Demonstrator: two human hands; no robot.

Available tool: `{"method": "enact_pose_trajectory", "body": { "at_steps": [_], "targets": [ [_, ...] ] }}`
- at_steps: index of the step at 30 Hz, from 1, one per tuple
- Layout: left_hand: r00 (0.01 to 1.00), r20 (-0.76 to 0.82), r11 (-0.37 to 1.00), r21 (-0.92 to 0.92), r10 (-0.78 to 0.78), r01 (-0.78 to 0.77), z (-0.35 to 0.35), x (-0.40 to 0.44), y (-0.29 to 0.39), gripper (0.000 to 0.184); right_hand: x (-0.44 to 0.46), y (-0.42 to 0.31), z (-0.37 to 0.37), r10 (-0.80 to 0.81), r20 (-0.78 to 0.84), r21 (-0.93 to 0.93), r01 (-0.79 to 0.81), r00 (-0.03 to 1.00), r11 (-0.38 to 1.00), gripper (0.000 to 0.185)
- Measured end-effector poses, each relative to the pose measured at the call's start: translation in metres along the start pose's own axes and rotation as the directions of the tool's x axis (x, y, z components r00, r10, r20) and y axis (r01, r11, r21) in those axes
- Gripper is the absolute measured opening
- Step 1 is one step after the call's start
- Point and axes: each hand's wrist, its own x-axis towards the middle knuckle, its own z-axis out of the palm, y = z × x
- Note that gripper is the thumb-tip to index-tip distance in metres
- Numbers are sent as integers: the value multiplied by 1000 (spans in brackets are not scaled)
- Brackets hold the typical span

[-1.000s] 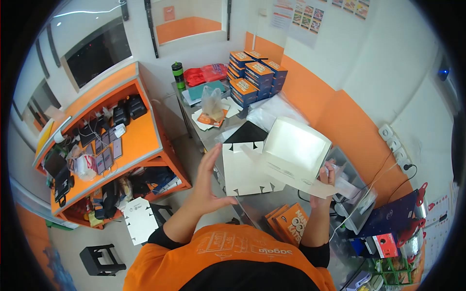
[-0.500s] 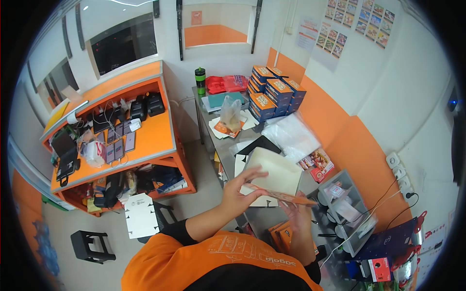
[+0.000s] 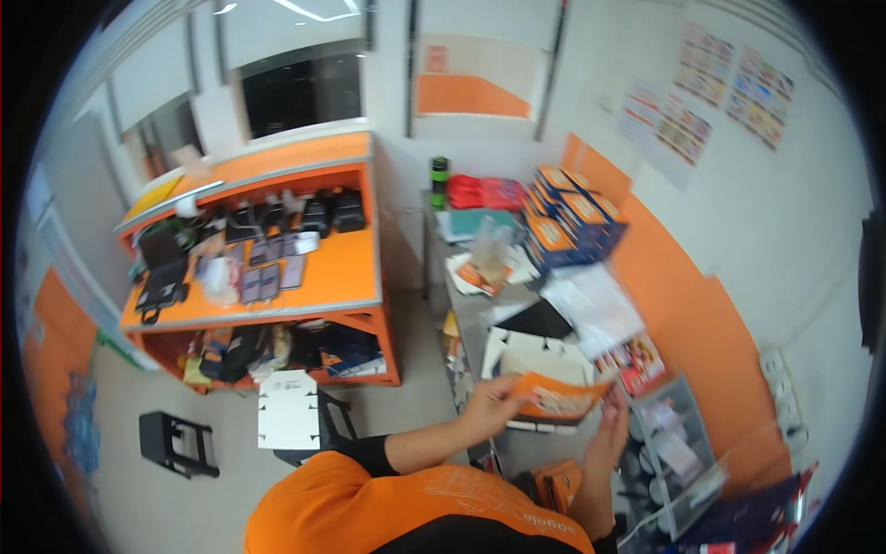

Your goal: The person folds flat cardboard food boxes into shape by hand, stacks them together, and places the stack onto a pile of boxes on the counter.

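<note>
Between my two hands is an orange printed cardboard box (image 3: 560, 397), its pale inside partly showing behind the printed panel. My left hand (image 3: 487, 409) pinches the panel's left edge. At the right end, my right hand (image 3: 607, 423) grips the edge, its fingers pointing up and partly blurred. Underneath and behind lies a white card sheet (image 3: 498, 343) with black notches. A black flat piece (image 3: 533, 319) rests just beyond it on the metal table (image 3: 468, 319).
Stacked blue-and-orange boxes (image 3: 574, 217) stand at the table's back, near clear plastic sheets (image 3: 595, 309). A grey divided bin (image 3: 678, 452) sits to the right. Leftward is an orange counter (image 3: 341, 263) with several phones. Below it are black stools (image 3: 175, 443) and another white card (image 3: 288, 411).
The box has tilted so its orange printed panel faces me, where its pale inside showed before. My view has shifted, moving the whole scene rightward.
</note>
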Motion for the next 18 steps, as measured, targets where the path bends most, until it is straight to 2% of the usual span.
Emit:
{"method": "enact_pose_trajectory", "body": {
  "at_steps": [1, 4, 5, 8, 11, 12, 14, 15, 16, 17, 18],
  "targets": [
    [1000, 31, 999, 46, 0, -1, -1, 0, 10, 15, 2, -6, 3, 20, -22, 20, -19, 1000, 1000, 50],
    [993, 118, 999, -45, -16, 22, -4, 0, 19, 16, 0, -13, -3, 106, -48, 17, -105, 993, 994, 41],
    [993, 116, 996, -90, -10, 20, -4, 0, 17, 17, -1, -13, -5, 141, -59, 7, -140, 988, 990, 38],
    [990, 25, 987, -80, -140, 142, -5, 0, 1, 21, -5, -10, -4, 172, -104, 206, -148, 980, 967, 21],
    [984, 59, 959, -220, -170, 179, 0, 3, 7, 28, -1, -2, -12, 148, -96, 213, -125, 984, 969, 15],
    [974, 189, 980, -124, -128, 153, -6, 4, 8, 29, 4, -2, -19, 154, -105, 187, -133, 982, 973, 19],
    [894, 443, 997, 53, -74, 57, -23, 8, 11, 32, 18, -12, -29, 165, -124, 134, -148, 978, 980, 27],
    [885, 457, 982, -190, 95, -7, -24, 12, 21, 35, 27, -23, -23, 190, -228, 152, -158, 955, 976, 24],
    [888, 442, 992, -72, 126, -105, -29, 20, 34, 37, 39, -18, -27, 205, -257, 200, -156, 944, 967, 25],
    [889, 431, 979, 49, 156, -195, -37, 32, 53, 40, 57, -1, -35, 166, -198, 297, -102, 966, 949, 26],
    [888, 424, 948, 168, 179, -272, -43, 40, 70, 43, 78, 20, -44, 72, -31, 485, -48, 997, 873, 26]
  ]
}}
